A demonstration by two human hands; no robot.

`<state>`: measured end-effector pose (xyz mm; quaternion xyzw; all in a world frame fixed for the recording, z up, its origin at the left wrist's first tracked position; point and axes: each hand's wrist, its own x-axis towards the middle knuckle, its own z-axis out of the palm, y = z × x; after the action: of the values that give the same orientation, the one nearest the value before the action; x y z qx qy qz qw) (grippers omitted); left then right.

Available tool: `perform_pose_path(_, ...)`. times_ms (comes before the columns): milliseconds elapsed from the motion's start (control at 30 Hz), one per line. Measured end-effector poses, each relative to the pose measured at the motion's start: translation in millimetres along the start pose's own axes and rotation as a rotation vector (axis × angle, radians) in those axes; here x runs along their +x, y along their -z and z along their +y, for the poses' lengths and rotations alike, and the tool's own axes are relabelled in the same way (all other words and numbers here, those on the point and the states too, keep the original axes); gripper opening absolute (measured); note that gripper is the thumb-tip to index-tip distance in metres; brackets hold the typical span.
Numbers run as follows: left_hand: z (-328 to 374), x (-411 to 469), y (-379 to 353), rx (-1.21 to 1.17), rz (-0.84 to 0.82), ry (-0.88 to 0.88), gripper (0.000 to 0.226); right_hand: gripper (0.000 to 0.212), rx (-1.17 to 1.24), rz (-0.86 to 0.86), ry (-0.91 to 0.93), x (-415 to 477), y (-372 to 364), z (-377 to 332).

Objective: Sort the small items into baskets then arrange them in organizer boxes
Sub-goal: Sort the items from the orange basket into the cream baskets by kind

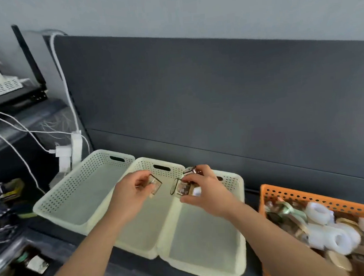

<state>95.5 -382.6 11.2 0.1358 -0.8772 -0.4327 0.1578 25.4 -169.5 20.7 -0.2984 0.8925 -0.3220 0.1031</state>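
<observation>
While both hands hang above the cream baskets (144, 162), fingers of my left hand (131, 193) pinch a small clear box (155, 184); fingers of my right hand (205, 193) curl round several clear pieces (183, 188). Orange basket (310, 196) of mixed items sits right, on desk (251, 219)

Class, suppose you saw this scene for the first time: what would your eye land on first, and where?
Two hands meet at the centre, above the cream baskets: the left hand grips a clear piece, the right hand pinches a cluster of clear pieces. At far right, an orange basket brims with white rolls.
</observation>
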Motion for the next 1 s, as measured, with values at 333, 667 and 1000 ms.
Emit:
perform_pose_path(333,-75.6,105.6,17.0,0.327,-0.325,-0.18,0.035,0.054,-0.465,-0.2,-0.146,102.6,-66.8,-30.0)
perform_pose_path(667,-84.3,130.7,0.8,0.648,-0.372,-0.389,0.038,0.042,-0.659,-0.287,-0.192,124.9,-87.6,-14.4)
perform_pose_path(1000,-52.8,117.0,-7.6,0.441,-0.216,-0.486,0.02,0.028,-0.43,-0.003,-0.256,70.7,-42.9,-26.1)
